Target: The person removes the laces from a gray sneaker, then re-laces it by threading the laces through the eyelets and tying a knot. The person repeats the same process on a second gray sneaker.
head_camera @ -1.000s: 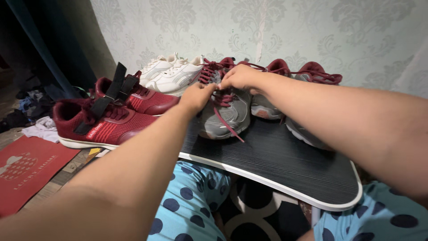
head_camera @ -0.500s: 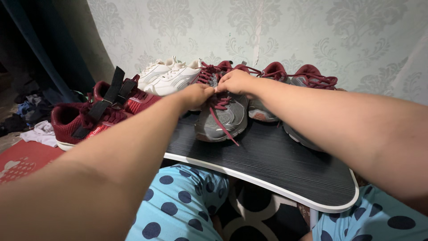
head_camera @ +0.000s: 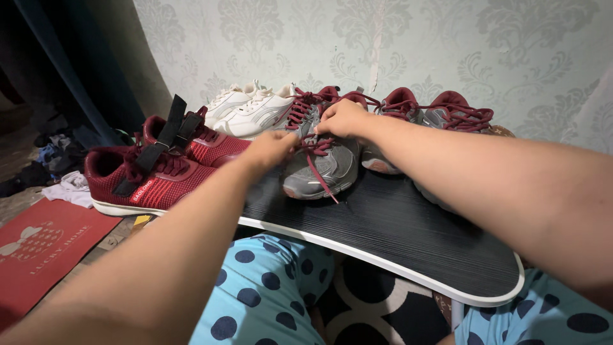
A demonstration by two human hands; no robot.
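Observation:
A grey sneaker [head_camera: 322,171] with dark red laces [head_camera: 317,148] stands on the black lap table [head_camera: 408,236], toe toward me. My left hand [head_camera: 272,147] pinches a lace at the sneaker's left side. My right hand [head_camera: 341,119] grips the laces over the tongue, fingers closed. One loose lace end trails down across the toe. Behind my right forearm stand more grey sneakers with dark red linings [head_camera: 440,112], partly hidden.
A pair of dark red mesh shoes [head_camera: 153,176] with black straps lies left of the table. White sneakers [head_camera: 252,112] rest against the patterned wall. A red mat [head_camera: 38,246] and scattered clothes [head_camera: 60,163] cover the floor at left. My blue polka-dot trousers [head_camera: 268,287] show below the table.
My left hand has drawn slightly back and left from the right hand, pulling the lace. The camera view shifted a little.

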